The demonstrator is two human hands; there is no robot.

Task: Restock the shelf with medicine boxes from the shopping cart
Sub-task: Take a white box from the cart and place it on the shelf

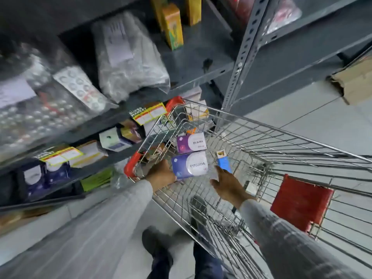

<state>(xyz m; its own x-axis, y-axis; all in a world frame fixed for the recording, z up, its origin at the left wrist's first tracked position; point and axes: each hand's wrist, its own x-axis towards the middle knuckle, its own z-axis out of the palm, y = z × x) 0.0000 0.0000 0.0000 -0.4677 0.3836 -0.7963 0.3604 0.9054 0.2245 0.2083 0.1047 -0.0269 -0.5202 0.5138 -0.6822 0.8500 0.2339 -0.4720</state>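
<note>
While both hands are down inside the shopping cart (pixel 261 137), the step in hand is judged to be the lifting out of medicine boxes for the shelf (pixel 104 125), which stands just beside the cart's left rim. Lower shelf levels are seen already holding boxes and yellow price labels, so room is best looked for there before anything is raised. Inside the cart, toward the corner nearest the shelf, two purple and white boxes lie one behind the other: the far box (pixel 191 142) rests untouched on the wire floor, and the near box (pixel 189 165) is grasped at its left end by the left hand (pixel 161 174), whose fingers are hidden under the box. A firmer hold across the box's short side is advised, since a pinch at one end would let the box tip. A small blue box (pixel 224 164) lies just to the right, and the right hand (pixel 229 185) is spread above it with its fingers apart; whether the box is touched cannot be told, as the frame is blurred. That hand should be closed on the box's long sides, and both boxes should be lifted clear above the cart's rim so that nothing is caught on the wire.
</note>
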